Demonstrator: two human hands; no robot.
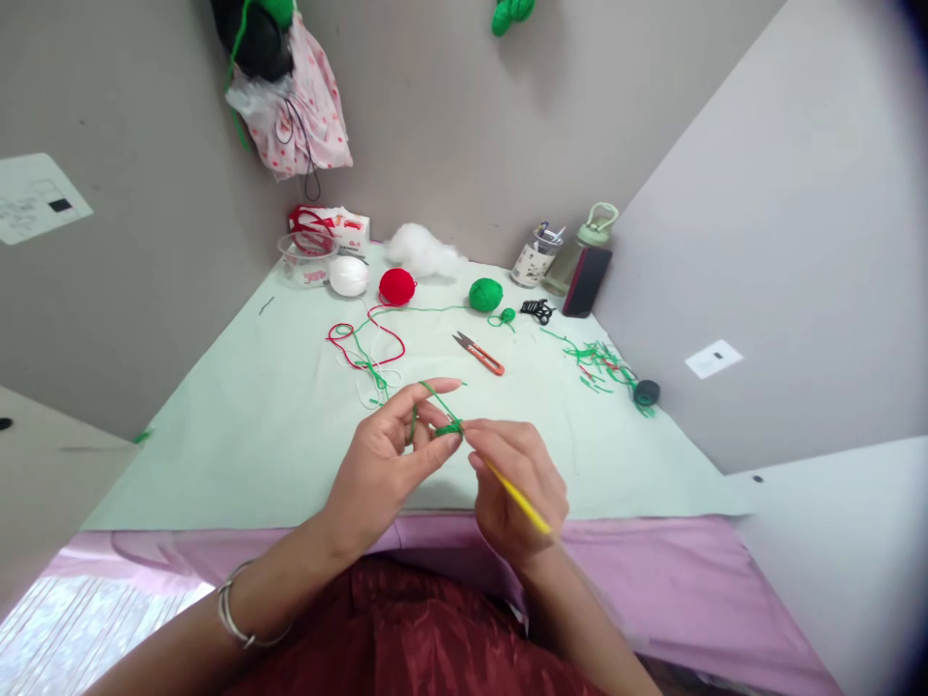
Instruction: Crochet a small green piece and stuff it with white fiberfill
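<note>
1. Clad in dark red cloth [406, 638] at the bottom of the frame, nearest the camera, with silver bangles [224, 614] on the left wrist.
2. Pinching a small piece of green work [448, 429] between thumb and fingers of the left hand [388, 452], in mid-frame above the table near its front edge.
3. Holding the left index finger out straight, with a green strand [438, 399] drawn tight from it down to the work.
4. Gripping a yellow hook [520, 500] in the right hand [516, 478], with thumb and fingers pressed together on it just beside the left thumb; slanting the handle down toward the camera, with the tip too small to make out.
5. Working over the pale tablecloth [246, 454], with pink cloth [667, 561] below the front edge and grey walls [449, 145] at left, back and right.
6. Showing tablecloth to either side of the hands, with snips [489, 361] beyond the fingertips and green scraps [598, 362] near a tape roll [646, 392] farther right.
7. Bounded toward the back by a white ball [349, 276], red ball [397, 287], stuffing [424, 251], green ball [485, 295], cup [534, 265] and phone [589, 282].
</note>
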